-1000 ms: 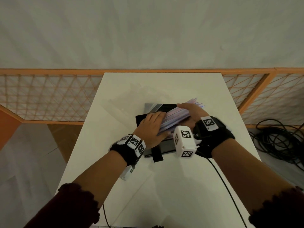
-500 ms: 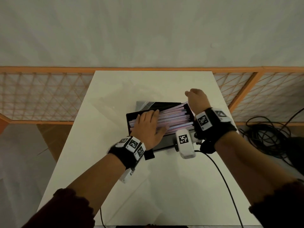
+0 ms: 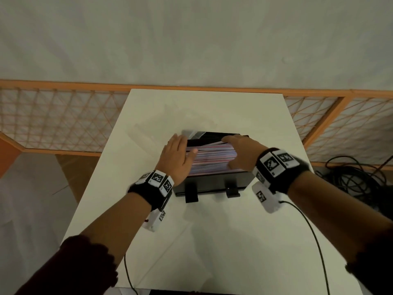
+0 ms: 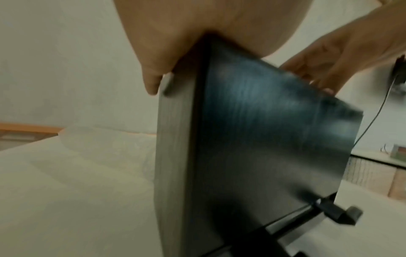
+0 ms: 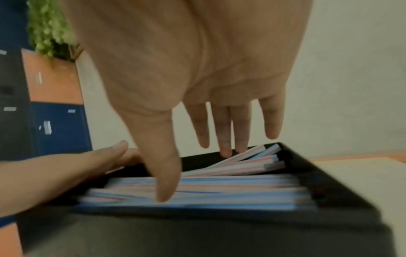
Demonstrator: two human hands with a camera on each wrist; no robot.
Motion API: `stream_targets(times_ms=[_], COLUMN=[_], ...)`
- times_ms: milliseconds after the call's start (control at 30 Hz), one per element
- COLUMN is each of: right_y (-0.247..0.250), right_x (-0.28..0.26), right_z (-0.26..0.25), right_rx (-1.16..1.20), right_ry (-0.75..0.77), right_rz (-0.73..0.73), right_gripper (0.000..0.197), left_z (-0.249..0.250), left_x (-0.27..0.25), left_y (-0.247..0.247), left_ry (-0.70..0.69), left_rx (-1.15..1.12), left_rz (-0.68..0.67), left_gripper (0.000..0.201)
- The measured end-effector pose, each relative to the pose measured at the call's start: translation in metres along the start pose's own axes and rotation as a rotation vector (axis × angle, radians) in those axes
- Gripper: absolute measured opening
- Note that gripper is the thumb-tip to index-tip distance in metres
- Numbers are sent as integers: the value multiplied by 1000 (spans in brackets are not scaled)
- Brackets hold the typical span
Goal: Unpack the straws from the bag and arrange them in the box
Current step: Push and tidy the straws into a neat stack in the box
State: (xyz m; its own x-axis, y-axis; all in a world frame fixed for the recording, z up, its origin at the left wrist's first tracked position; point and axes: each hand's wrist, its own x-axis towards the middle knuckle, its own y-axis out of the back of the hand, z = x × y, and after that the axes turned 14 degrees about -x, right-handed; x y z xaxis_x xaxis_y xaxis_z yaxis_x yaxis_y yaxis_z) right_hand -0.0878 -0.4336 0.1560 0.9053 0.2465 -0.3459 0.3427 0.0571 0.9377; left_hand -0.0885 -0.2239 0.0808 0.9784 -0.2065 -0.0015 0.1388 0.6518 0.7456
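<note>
Straws (image 3: 211,159) lie flat in the black box (image 3: 214,183) at the table's (image 3: 212,241) centre. My left hand (image 3: 176,158) rests flat, fingers straight, over the box's 9 o'clock end. My right hand (image 3: 242,153), fingers spread and relaxed, touches the straws at the 3 o'clock end.

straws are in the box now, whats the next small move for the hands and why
Probably use the right hand to nudge the few slanted straws at the far side flat. Most straws lie level in the black box, but those cross at an angle with ends raised near the rim, right under its fingertips. The left hand can steady the box's left end.
</note>
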Motion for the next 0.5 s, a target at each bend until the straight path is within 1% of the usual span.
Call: stream_targets(times_ms=[67, 167, 267, 300, 400, 500], right_y=[1, -7, -20, -24, -31, -31], right_x=[9, 17, 21, 22, 25, 24], right_z=[3, 3, 1, 0, -3, -3], right_rx=[-116, -228, -319, -310, -187, -175], right_ry=[46, 69, 42, 31, 14, 21], right_rz=[-67, -121, -92, -89, -90, -17], right_gripper=[81, 85, 76, 74, 69, 64], left_z=[-5, -14, -16, -16, -16, -16], left_x=[5, 12, 13, 13, 14, 13], left_y=[0, 8, 12, 12, 10, 10], left_ry=[-49, -109, -138, -140, -130, -124], left_rx=[60, 108, 150, 167, 251, 243], left_rz=[-26, -52, -87, -94, -98, -79], left_gripper=[75, 88, 91, 91, 90, 88])
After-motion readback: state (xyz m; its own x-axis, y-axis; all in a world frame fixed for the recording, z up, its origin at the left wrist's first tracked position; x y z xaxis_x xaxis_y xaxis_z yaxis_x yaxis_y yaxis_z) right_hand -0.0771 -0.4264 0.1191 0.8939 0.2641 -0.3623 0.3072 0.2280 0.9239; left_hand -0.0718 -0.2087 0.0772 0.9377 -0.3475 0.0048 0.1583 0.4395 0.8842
